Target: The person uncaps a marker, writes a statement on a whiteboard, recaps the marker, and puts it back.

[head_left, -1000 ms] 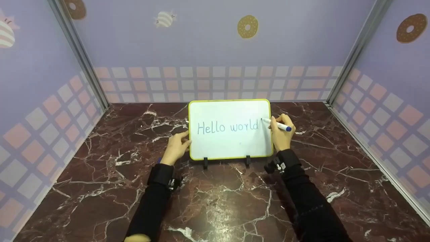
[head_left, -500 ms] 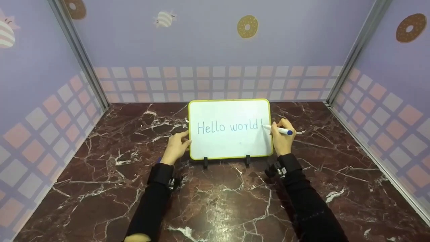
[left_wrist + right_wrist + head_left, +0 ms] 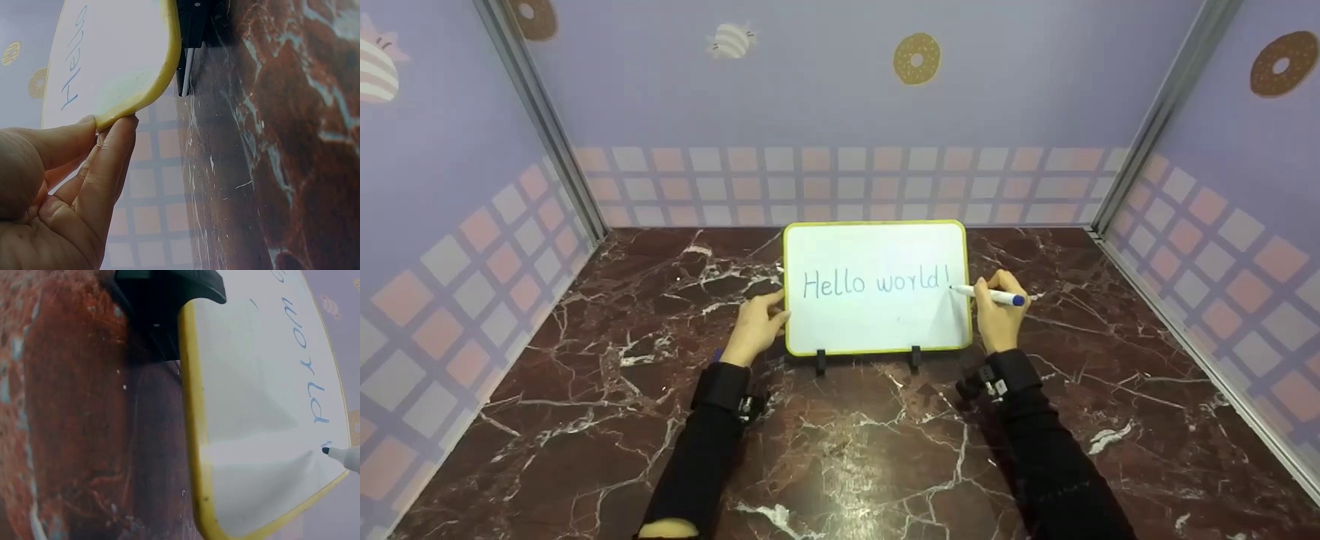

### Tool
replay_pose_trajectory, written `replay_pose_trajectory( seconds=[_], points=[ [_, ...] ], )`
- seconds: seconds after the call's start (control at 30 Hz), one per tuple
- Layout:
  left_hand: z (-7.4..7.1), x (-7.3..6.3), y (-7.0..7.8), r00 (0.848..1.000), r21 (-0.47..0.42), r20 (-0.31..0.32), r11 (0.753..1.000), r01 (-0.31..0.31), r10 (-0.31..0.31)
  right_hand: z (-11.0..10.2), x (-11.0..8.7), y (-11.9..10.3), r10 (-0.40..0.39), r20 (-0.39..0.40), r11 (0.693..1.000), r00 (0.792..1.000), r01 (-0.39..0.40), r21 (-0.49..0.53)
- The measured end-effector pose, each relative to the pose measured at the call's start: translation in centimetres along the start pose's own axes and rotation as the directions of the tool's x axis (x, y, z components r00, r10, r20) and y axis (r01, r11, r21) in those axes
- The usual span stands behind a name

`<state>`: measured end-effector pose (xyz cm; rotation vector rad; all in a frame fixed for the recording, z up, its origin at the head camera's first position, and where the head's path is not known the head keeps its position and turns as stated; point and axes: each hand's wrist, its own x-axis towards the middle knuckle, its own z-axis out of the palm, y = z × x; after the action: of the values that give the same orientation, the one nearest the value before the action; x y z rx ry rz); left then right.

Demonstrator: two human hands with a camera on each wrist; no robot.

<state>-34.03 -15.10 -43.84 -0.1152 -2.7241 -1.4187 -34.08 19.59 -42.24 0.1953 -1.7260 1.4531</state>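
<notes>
A small whiteboard (image 3: pixel 847 326) with a yellow frame stands tilted back on the table, with "Hello world!" in blue on it. My left hand (image 3: pixel 754 324) pinches its left edge; in the left wrist view the thumb lies on the front and the fingers (image 3: pixel 109 163) behind the yellow rim. My right hand (image 3: pixel 1001 319), at the board's right side, grips a white whiteboard marker (image 3: pixel 1006 298) with a blue end. The dark marker tip (image 3: pixel 326 450) is at the lower end of the exclamation mark; whether it touches the board is hard to tell. The right hand is outside the right wrist view.
Black stand feet (image 3: pixel 820 363) hold the board's lower edge. Dark red marbled tabletop (image 3: pixel 840 450) spreads around it. Patterned lilac panels (image 3: pixel 825 97) close off the back and both sides, with metal posts (image 3: pixel 540 120) at the corners.
The right hand has moved the marker down, and a vertical stroke now stands after "world". The left hand has kept its hold on the board's edge.
</notes>
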Motion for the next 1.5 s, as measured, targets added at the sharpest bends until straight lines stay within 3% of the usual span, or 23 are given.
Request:
replay_pose_trajectory(
  seconds=[0.53, 0.67, 0.83, 0.93, 1.1, 1.33, 1.43, 1.5],
  points=[
    [0.0, -0.1, 0.0, 1.000, -0.012, 0.009, 1.000, 0.002, -0.002, 0.4, 0.0, -0.1, -0.003, -0.009, 0.999, 1.000, 0.003, -0.034],
    [0.0, -0.1, -0.1, 1.000, -0.009, 0.010, 1.000, 0.002, -0.001, 0.1, 0.2, -0.5, 0.015, -0.038, 1.000, 0.999, -0.014, 0.025],
    [0.0, -0.1, 0.0, 1.000, -0.014, 0.013, 1.000, 0.005, -0.005, -0.8, 1.4, -0.3, 0.086, -0.111, 0.981, 0.990, -0.066, 0.180],
    [-0.1, -0.1, 0.0, 1.000, -0.019, 0.013, 1.000, -0.001, 0.002, -1.4, 2.3, 0.1, 0.169, -0.149, 0.938, 0.974, -0.113, 0.327],
    [-0.1, -0.2, 0.0, 1.000, -0.005, 0.010, 1.000, -0.015, 0.015, -2.6, 3.3, 0.4, 0.293, -0.174, 0.833, 0.940, -0.162, 0.528],
    [-0.2, -0.1, 0.0, 1.000, 0.038, 0.008, 0.999, -0.013, 0.013, -4.1, 3.8, 1.5, 0.396, -0.157, 0.724, 0.905, -0.202, 0.660],
    [-0.5, -0.1, -0.1, 1.000, 0.083, 0.021, 0.996, -0.014, 0.012, -4.3, 3.8, 1.8, 0.433, -0.128, 0.689, 0.892, -0.236, 0.685],
    [-0.9, -0.1, -0.2, 0.999, 0.112, 0.028, 0.993, -0.021, 0.018, -4.4, 3.9, 2.0, 0.448, -0.116, 0.683, 0.887, -0.256, 0.685]
  ],
)
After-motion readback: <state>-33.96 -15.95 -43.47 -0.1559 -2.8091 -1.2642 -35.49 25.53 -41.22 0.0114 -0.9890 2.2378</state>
